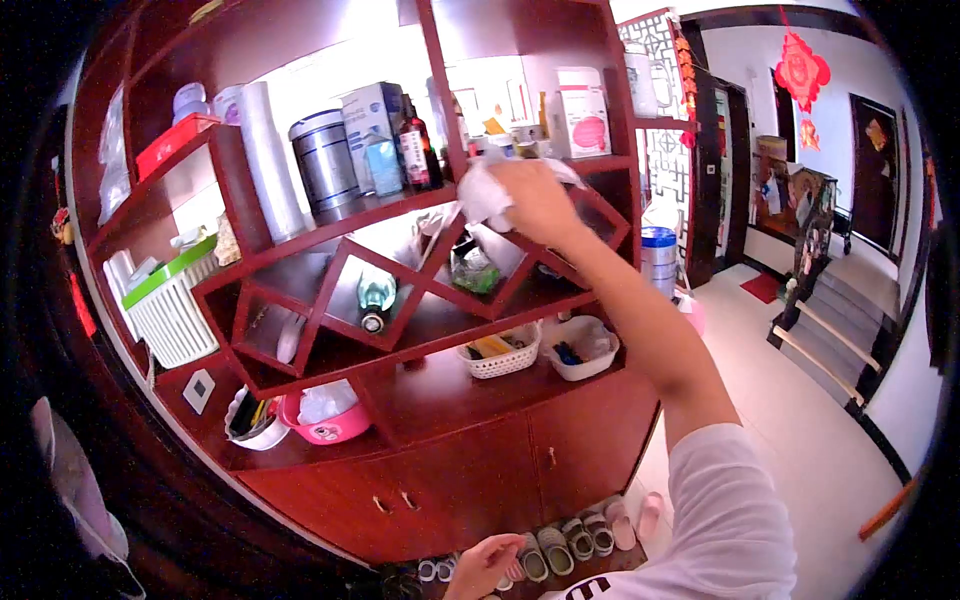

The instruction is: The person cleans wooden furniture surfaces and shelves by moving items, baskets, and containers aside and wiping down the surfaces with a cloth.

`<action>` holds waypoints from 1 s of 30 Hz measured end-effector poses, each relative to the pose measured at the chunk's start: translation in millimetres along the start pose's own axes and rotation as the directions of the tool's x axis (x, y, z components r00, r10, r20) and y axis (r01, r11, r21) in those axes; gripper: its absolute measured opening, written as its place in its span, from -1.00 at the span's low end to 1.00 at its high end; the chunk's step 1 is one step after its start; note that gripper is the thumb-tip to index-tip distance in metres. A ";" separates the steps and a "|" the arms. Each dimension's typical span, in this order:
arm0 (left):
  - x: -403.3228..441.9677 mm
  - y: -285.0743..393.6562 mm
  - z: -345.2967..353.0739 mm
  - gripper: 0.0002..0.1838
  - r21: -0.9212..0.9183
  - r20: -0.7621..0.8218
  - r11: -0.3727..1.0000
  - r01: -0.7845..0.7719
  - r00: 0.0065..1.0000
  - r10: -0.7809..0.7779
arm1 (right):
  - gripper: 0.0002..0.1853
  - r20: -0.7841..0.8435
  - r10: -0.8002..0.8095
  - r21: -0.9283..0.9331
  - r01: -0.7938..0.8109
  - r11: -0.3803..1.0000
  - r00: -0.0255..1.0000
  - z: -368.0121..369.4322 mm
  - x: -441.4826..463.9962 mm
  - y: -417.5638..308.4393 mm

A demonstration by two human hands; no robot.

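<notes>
My right hand (535, 200) is raised to the wooden cabinet (455, 395), its fingers closed on a white cloth (486, 196). The cloth lies against the edge of the upper shelf, above the diamond-shaped compartments. Left of it on that shelf stand a dark bottle with a red label (414, 150), a blue and white box (373, 135) and a steel canister (325, 165). A white and pink box (584, 115) stands to its right. Low in the view, my left hand (487, 565) is near the shoes, fingers bent; what it holds, if anything, is hidden.
A glass bottle (375, 298) lies in a diamond compartment. Baskets (500, 355) and a pink basin (330, 425) sit on the lower shelf. A green-rimmed basket (175, 310) is at left. Several shoes (553, 550) line the floor; steps (830, 335) rise at right.
</notes>
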State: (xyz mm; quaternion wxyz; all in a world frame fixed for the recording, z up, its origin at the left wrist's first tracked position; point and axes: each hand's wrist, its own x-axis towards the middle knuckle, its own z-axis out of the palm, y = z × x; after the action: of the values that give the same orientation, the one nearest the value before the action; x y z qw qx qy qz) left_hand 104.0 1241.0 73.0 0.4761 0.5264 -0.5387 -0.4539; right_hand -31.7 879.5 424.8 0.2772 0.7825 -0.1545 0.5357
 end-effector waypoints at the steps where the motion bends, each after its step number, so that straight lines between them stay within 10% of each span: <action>1: -1.4 2.2 -0.9 -0.76 -0.006 -0.015 1.000 -0.002 1.000 0.002 | -0.65 0.065 0.101 -0.009 -0.101 0.995 0.993 -21.4 0.2 -4.2; 11: -35.9 7.7 -37.4 -0.75 0.026 -0.115 0.998 0.051 0.992 -0.048 | -0.67 -0.247 0.268 0.120 -0.245 0.962 0.931 9.0 1.5 -6.2; 14: -42.3 6.5 -45.0 -0.74 -0.017 -0.190 0.994 -0.108 0.976 0.102 | -0.71 0.234 0.684 0.745 -0.580 0.330 0.691 -5.9 23.8 -40.3; 17: -49.4 11.7 -59.9 -0.72 -0.226 -0.168 0.972 -0.060 0.985 0.022 | -0.70 0.014 0.748 0.913 -0.314 0.262 0.664 -4.3 57.7 -104.4; 18: -55.2 12.1 -65.1 -0.72 -0.230 -0.191 0.971 -0.067 0.981 0.023 | -0.71 0.007 0.715 0.949 -0.231 0.216 0.700 -13.4 70.9 -148.8; 23: -86.3 13.3 -91.4 -0.72 -0.458 -0.265 0.888 -0.035 0.959 -0.099 | -0.63 -0.339 0.092 0.459 0.079 0.885 0.936 50.2 130.6 -285.3; 30: -146.1 1.9 -114.1 -0.72 -0.524 -0.498 0.851 -0.014 0.816 -0.293 | -0.62 -0.250 -0.340 0.002 0.351 0.936 0.907 182.0 146.4 -334.5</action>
State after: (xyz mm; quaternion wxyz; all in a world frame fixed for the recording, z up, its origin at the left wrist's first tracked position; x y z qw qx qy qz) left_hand 215.7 1388.5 85.1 0.6976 0.5320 -0.1949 -0.4385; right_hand 340.9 1045.7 420.8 0.3663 0.7312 0.0346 0.5745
